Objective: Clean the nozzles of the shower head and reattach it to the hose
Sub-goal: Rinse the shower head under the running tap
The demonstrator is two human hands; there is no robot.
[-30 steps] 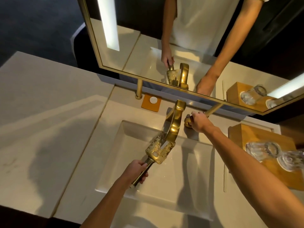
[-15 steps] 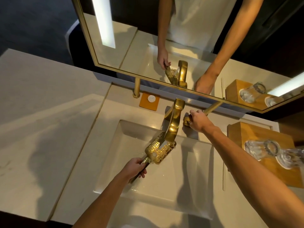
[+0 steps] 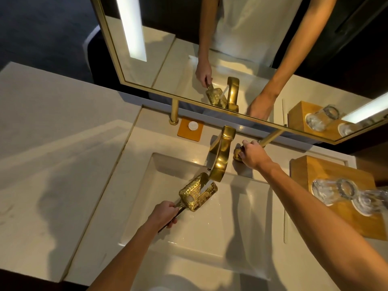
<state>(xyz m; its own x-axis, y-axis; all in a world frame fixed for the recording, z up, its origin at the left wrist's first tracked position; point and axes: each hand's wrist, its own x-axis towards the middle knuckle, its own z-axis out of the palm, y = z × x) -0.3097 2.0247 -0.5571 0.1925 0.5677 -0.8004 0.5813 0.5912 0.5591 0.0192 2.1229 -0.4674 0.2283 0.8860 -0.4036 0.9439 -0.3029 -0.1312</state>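
Observation:
A gold rectangular shower head [image 3: 196, 193] is held over the white sink basin [image 3: 241, 238], nozzle face up, right under the spout of the gold faucet [image 3: 221, 156]. A white stream of water falls from the spout onto its face. My left hand [image 3: 164, 214] grips the shower head's thin handle. My right hand [image 3: 253, 154] grips the gold tap handle [image 3: 237, 154] to the right of the faucet. No hose is in view.
A gold-framed mirror [image 3: 168, 59] stands behind the sink on gold posts [image 3: 174, 112]. An orange coaster with a white cap [image 3: 191, 128] lies at the back. A wooden tray [image 3: 336, 185] with upturned glasses [image 3: 327, 191] sits at the right. Beige counter [image 3: 52, 154] spreads left.
Water now runs from the faucet onto the shower head. My left hand has brought the head in under the spout. My right hand stays on the tap handle.

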